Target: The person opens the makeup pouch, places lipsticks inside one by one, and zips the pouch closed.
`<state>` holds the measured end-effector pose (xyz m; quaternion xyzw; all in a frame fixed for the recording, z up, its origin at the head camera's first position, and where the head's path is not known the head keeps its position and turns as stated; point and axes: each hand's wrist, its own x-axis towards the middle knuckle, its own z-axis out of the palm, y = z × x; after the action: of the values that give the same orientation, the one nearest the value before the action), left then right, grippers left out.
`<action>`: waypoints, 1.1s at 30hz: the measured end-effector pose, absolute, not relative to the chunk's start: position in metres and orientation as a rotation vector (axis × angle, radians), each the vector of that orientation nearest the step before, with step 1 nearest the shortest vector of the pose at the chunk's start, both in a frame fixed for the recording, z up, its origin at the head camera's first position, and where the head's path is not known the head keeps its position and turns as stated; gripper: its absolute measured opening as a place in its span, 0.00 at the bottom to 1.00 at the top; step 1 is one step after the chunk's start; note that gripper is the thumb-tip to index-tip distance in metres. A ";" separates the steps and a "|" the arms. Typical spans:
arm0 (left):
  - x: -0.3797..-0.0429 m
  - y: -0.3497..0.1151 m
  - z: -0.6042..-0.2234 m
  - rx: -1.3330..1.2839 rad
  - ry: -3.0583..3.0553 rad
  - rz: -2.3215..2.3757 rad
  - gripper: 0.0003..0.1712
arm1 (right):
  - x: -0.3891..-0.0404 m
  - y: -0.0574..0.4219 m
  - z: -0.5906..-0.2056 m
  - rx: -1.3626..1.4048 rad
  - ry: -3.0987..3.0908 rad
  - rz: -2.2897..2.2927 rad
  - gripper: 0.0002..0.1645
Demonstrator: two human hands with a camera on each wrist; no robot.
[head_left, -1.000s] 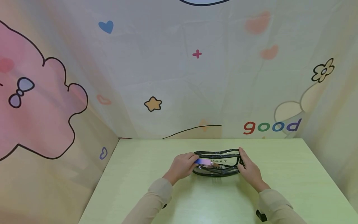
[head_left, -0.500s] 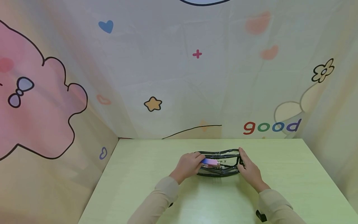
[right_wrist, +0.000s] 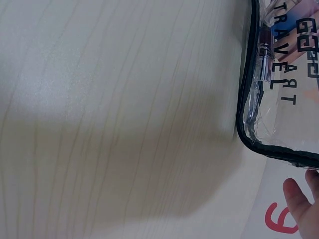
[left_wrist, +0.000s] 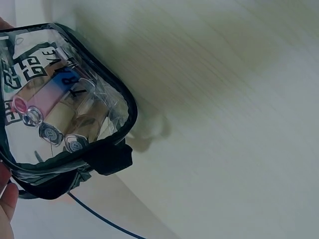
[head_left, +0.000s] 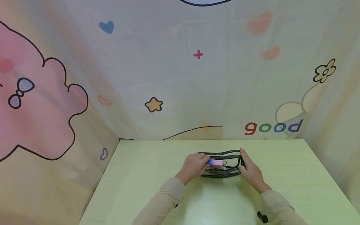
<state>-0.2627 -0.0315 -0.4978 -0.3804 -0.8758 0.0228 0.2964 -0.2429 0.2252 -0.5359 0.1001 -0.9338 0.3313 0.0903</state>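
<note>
A clear zip pouch (head_left: 231,161) with black trim and printed lettering stands mid-table, its mouth spread. At its left end my left hand (head_left: 194,165) grips a blue-and-pink tube (head_left: 216,162) with a shiny tip, which points right and lies within the mouth. My right hand (head_left: 251,172) holds the pouch's right end between thumb and fingers. Through the clear wall in the left wrist view show a cream bottle (left_wrist: 59,118), a brownish bottle (left_wrist: 89,122) and the tube. A slim dark stick (right_wrist: 265,52) shows inside in the right wrist view.
Around the pouch spreads a pale wood-grain tabletop (head_left: 135,181). A printed backdrop (head_left: 180,75) rises at the table's back edge, with more cloth along both sides.
My left hand has moved right with the blue-and-pink tube, farther over the pouch's left end. The right hand and the pouch have stayed in place.
</note>
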 end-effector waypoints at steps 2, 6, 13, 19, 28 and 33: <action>-0.263 -0.030 -0.499 -1.009 -2.334 0.067 0.11 | -0.243 0.225 -0.536 0.298 -2.776 0.992 0.39; -0.262 -0.027 -0.499 -1.001 -2.338 0.071 0.12 | -0.243 0.225 -0.536 0.299 -2.774 0.991 0.39; -0.261 -0.021 -0.502 -0.997 -2.324 0.080 0.11 | -0.243 0.225 -0.537 0.289 -2.778 0.999 0.39; -0.260 -0.016 -0.505 -0.974 -2.366 0.109 0.11 | -0.244 0.225 -0.538 0.290 -2.776 0.979 0.40; -0.259 -0.013 -0.505 -0.940 -2.371 0.127 0.11 | -0.244 0.225 -0.539 0.299 -2.760 0.984 0.40; -0.261 -0.011 -0.509 -0.926 -2.354 0.139 0.10 | -0.243 0.225 -0.538 0.294 -2.765 1.003 0.40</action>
<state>-0.2607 -0.0111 -0.5087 -0.3488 -0.8866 0.0524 0.2992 -0.2432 0.2254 -0.5384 0.0989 -0.9314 0.3380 0.0926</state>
